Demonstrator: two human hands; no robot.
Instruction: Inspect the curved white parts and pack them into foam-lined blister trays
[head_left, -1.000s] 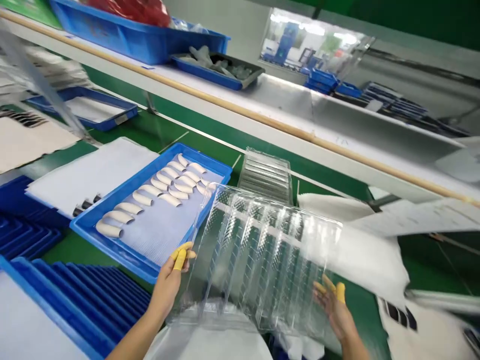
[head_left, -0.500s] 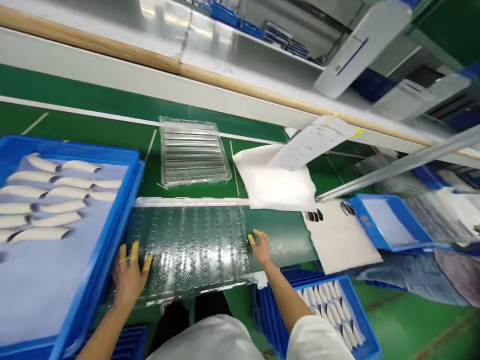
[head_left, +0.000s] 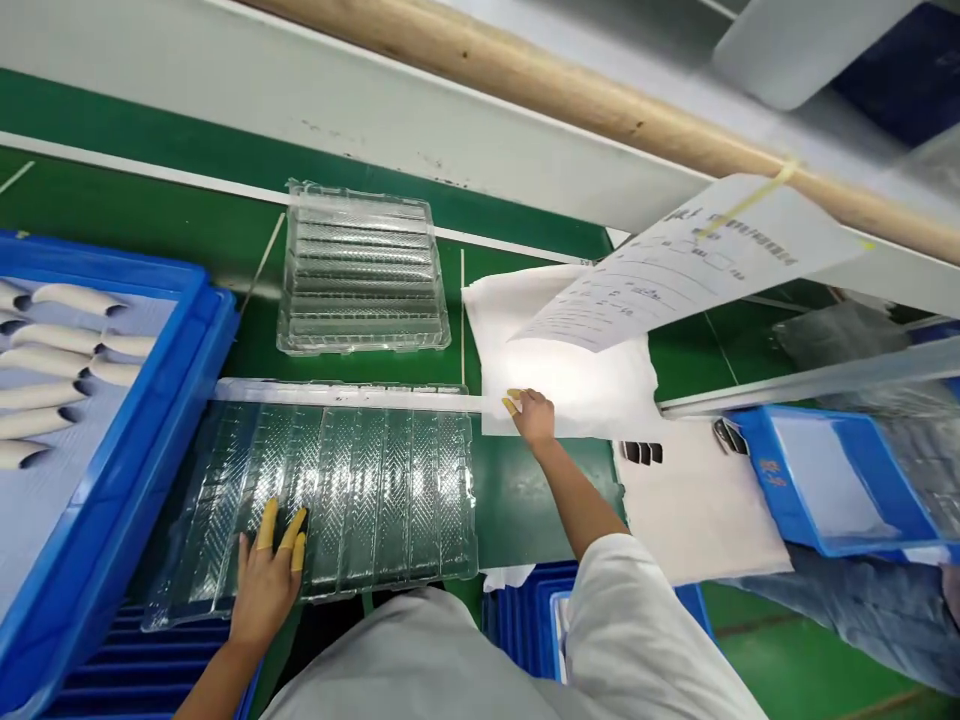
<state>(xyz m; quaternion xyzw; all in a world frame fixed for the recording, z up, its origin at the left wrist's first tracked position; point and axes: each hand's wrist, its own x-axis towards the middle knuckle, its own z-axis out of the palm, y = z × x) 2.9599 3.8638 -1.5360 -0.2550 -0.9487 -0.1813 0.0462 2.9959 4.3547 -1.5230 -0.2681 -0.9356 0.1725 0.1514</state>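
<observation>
A clear plastic tray (head_left: 360, 490) with long ribbed grooves lies on the green bench in front of me. My left hand (head_left: 270, 575) rests on its near left part, fingers spread and tipped with yellow finger covers. My right hand (head_left: 532, 415) is over the lower left part of a stack of white sheets (head_left: 570, 385). Its yellow-covered fingertips touch the top sheet, slightly bent and a little apart, with nothing seen between them. A second clear tray (head_left: 364, 275) lies farther back.
On the left, a blue tray (head_left: 180, 330) holds several cream curved pieces (head_left: 45, 395). A printed paper (head_left: 667, 265) hangs over the white sheets. To the right are a pale sheet with dark pieces (head_left: 697, 510) and a blue bin (head_left: 832, 480). Blue trays (head_left: 517, 620) stand below the bench.
My right hand has moved from the clear tray's right edge up and forward onto the white sheets. My left hand has shifted onto the clear tray. The view has come closer to the bench.
</observation>
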